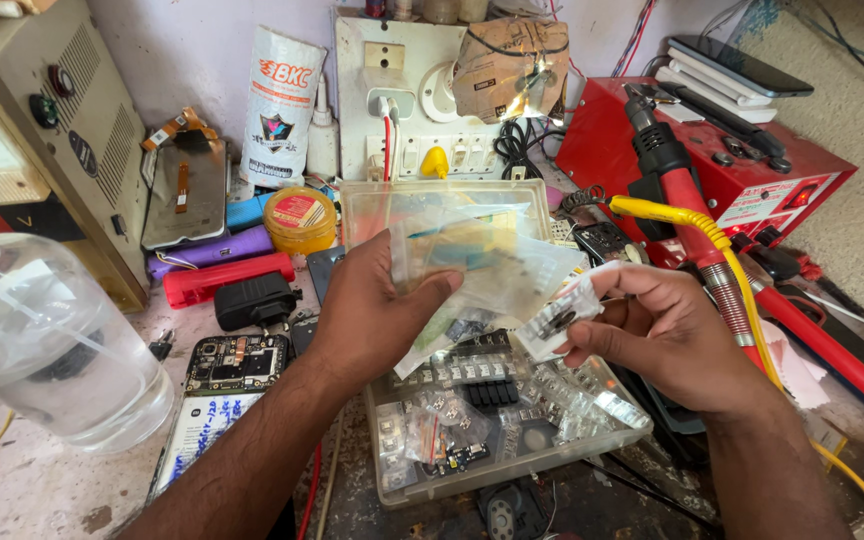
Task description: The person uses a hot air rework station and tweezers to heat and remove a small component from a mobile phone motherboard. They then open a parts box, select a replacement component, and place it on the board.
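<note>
My left hand [377, 310] holds a fanned stack of small clear plastic bags [482, 262] with tiny parts inside, above an open clear plastic parts box [512, 465]. My right hand [667, 335] pinches one small clear bag [560, 320] with a dark round part in it, just right of the stack. The box below is filled with several more little bags and dark connector parts. Its clear lid [372, 205] stands up behind the stack.
An opened phone [232, 365] with its circuit board showing lies left of the box. A clear plastic bottle [47, 340] stands at the left. A red machine [712, 170], red tool handle [687, 205] and yellow cable [742, 275] crowd the right. A switchboard [402, 100] hangs behind.
</note>
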